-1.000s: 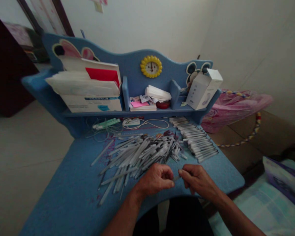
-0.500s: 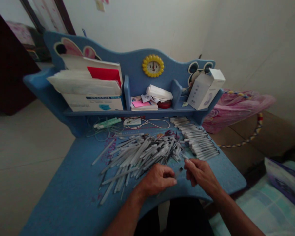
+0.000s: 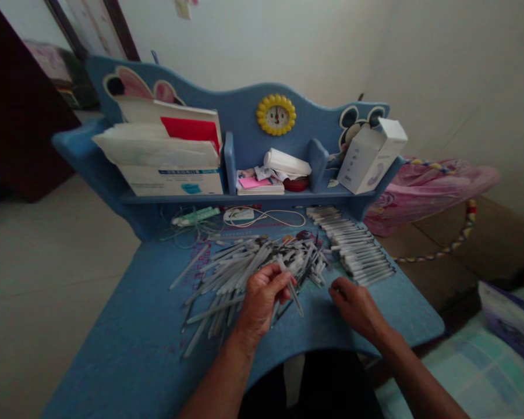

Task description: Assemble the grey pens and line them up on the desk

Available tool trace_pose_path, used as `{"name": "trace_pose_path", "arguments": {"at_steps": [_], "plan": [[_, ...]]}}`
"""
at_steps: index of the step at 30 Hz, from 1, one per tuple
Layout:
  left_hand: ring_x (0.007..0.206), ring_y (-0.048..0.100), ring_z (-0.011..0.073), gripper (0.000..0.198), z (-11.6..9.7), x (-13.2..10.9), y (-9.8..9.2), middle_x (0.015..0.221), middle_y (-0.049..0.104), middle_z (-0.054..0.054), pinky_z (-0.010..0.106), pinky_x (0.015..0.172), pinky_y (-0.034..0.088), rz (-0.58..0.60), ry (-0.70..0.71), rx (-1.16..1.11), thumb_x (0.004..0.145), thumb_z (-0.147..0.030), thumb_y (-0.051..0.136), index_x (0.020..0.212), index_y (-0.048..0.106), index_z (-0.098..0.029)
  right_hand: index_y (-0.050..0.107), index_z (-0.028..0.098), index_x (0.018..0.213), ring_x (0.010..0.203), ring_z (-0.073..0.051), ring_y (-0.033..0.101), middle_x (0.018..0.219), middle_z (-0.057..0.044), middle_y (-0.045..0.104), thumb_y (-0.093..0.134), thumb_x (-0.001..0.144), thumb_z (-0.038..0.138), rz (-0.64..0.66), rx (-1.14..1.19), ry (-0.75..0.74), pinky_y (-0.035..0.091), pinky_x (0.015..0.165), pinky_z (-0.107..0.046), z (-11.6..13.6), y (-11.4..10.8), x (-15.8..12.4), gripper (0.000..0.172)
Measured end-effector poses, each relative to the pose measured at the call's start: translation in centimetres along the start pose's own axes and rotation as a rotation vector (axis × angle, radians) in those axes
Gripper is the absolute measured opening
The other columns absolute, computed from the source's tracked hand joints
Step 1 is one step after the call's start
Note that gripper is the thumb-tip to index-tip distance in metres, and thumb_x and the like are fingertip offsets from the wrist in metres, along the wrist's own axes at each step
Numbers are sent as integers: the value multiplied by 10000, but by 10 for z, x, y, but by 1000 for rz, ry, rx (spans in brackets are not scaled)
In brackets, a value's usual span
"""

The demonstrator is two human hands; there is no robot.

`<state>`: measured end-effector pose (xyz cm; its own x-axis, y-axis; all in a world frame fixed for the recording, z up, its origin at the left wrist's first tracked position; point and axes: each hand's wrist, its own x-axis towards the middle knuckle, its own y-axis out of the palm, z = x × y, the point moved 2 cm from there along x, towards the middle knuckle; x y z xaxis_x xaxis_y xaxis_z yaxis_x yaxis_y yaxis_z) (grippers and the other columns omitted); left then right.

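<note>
My left hand (image 3: 262,294) is closed, pinching a clear pen barrel (image 3: 296,302) between thumb and fingers; the barrel slants down to the right. That hand is over the near side of a loose pile of pen barrels (image 3: 244,273), whitish and clear, with some darker thin pieces among them. My right hand (image 3: 356,305) is curled low over the desk, right of the pile. Its fingertips are hidden, and I cannot make out what they hold. Beyond it, pens with dark ends lie side by side in a row (image 3: 358,247).
The blue desk (image 3: 126,343) has a shelf at its back with a mask box (image 3: 170,180), a small white box (image 3: 369,157) and a yellow flower clock (image 3: 276,114). A looped white cable (image 3: 283,224) and a pale green power strip (image 3: 196,216) lie behind the pile.
My left hand has risen away from the right hand and turned, now showing a clear pen barrel. My right hand has curled and moved slightly right. The view has shifted slightly.
</note>
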<state>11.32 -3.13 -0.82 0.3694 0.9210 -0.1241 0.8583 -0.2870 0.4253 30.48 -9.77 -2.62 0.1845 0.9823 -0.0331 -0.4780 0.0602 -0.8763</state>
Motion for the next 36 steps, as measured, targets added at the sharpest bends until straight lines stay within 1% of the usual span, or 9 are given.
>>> {"name": "trace_pose_path", "arguments": {"at_steps": [2, 5, 7, 10, 15, 23, 32, 36], "plan": [[445, 479, 44, 152, -1, 0, 0, 619, 614, 7, 144, 411, 353, -35, 21, -20, 702, -273, 667, 683, 614, -132, 535, 193, 750, 509, -131, 538, 551, 22, 560, 461, 838, 318, 51, 303, -27, 367, 498, -221, 10, 6, -16, 170], [468, 505, 52, 137, -1, 1, 0, 634, 618, 7, 147, 423, 373, -61, 41, -38, 705, -264, 668, 693, 616, -137, 527, 188, 728, 486, -119, 526, 521, 38, 540, 529, 796, 321, 86, 637, 33, 381, 475, -209, 26, 15, -33, 149], [473, 510, 53, 128, -1, 1, 0, 637, 618, 4, 148, 429, 382, -55, 46, -42, 712, -258, 664, 698, 617, -139, 525, 184, 720, 475, -116, 524, 501, 40, 546, 569, 771, 323, 69, 790, 84, 391, 474, -209, 34, 18, -38, 154], [471, 511, 50, 126, 0, 0, 0, 640, 617, 3, 148, 430, 387, -41, 48, -50, 716, -256, 662, 705, 620, -138, 518, 181, 700, 448, -106, 508, 483, 42, 552, 608, 746, 329, 33, 910, 116, 391, 468, -211, 40, 21, -37, 179], [458, 507, 49, 145, 1, 1, -2, 638, 616, -2, 148, 412, 388, -65, 41, -93, 702, -264, 672, 695, 604, -137, 516, 184, 692, 437, -103, 506, 486, 48, 537, 626, 740, 336, -16, 940, 113, 388, 459, -211, 37, 25, -36, 194], [458, 511, 51, 137, 0, 2, -1, 652, 630, -7, 150, 410, 392, -92, 37, -114, 703, -255, 670, 712, 596, -141, 518, 198, 685, 465, -105, 498, 532, 51, 494, 606, 758, 321, -57, 851, 57, 388, 462, -212, 36, 29, -38, 168], [454, 513, 54, 127, 1, 2, -1, 612, 612, -18, 156, 413, 396, -99, 58, -77, 707, -246, 662, 704, 593, -140, 531, 197, 683, 484, -105, 500, 541, 41, 510, 578, 776, 324, -121, 736, -5, 391, 479, -209, 37, 29, -39, 165], [452, 512, 57, 131, 0, 1, 0, 615, 618, -15, 160, 412, 397, -103, 66, -66, 704, -249, 659, 687, 590, -139, 548, 195, 699, 501, -105, 513, 571, 34, 524, 590, 767, 317, -187, 707, -21, 411, 491, -208, 34, 31, -39, 146]]}}
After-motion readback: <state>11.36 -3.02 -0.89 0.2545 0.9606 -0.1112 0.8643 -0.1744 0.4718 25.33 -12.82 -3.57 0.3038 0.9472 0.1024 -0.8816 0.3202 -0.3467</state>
